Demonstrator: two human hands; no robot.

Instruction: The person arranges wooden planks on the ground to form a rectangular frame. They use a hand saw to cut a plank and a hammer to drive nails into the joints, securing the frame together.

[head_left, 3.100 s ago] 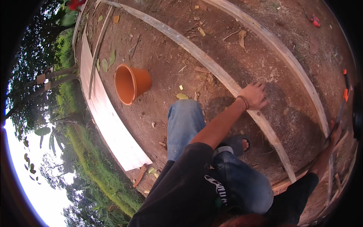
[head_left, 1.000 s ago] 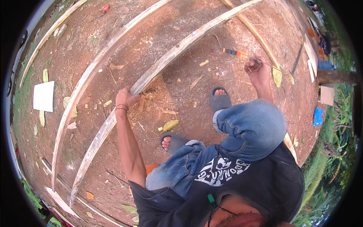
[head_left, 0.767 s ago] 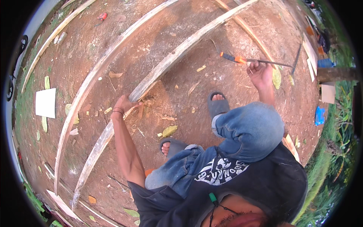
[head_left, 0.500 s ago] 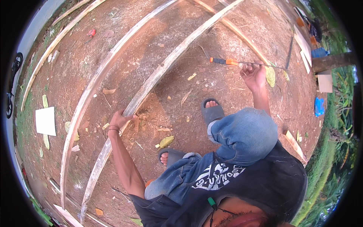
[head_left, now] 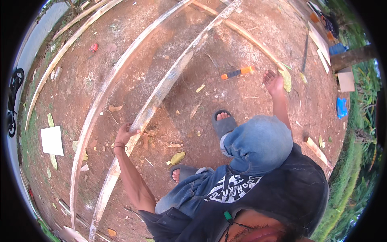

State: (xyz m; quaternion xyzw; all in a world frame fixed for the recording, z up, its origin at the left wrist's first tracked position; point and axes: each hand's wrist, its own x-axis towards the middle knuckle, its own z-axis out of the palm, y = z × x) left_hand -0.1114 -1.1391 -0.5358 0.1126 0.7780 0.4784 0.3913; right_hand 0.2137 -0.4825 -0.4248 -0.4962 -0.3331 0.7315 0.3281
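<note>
A long pale wooden plank (head_left: 171, 74) slants from the far middle down to the near left. My left hand (head_left: 126, 135) grips its near part, thumb across the top and fingers over the far edge. Out to the right, my right hand (head_left: 274, 83) is raised palm up with fingers extended, holding nothing. Just left of its fingertips is a tool with an orange and black handle (head_left: 238, 72), apparently on the dirt. Its thin shaft hardly shows. A yellow-green leaf (head_left: 286, 80) lies beyond the right hand.
A second long plank (head_left: 104, 86) runs alongside on the left. Another pole (head_left: 258, 42) crosses near the far end. A white board (head_left: 52, 140) lies at left, a dark bar (head_left: 305, 52) at right. Wood offcuts and leaves dot the dirt near my sandalled feet (head_left: 223, 123).
My right hand has let go of the orange-handled tool and opened. The plank in my left hand has turned, showing more of a mottled face, and its far end has shifted left.
</note>
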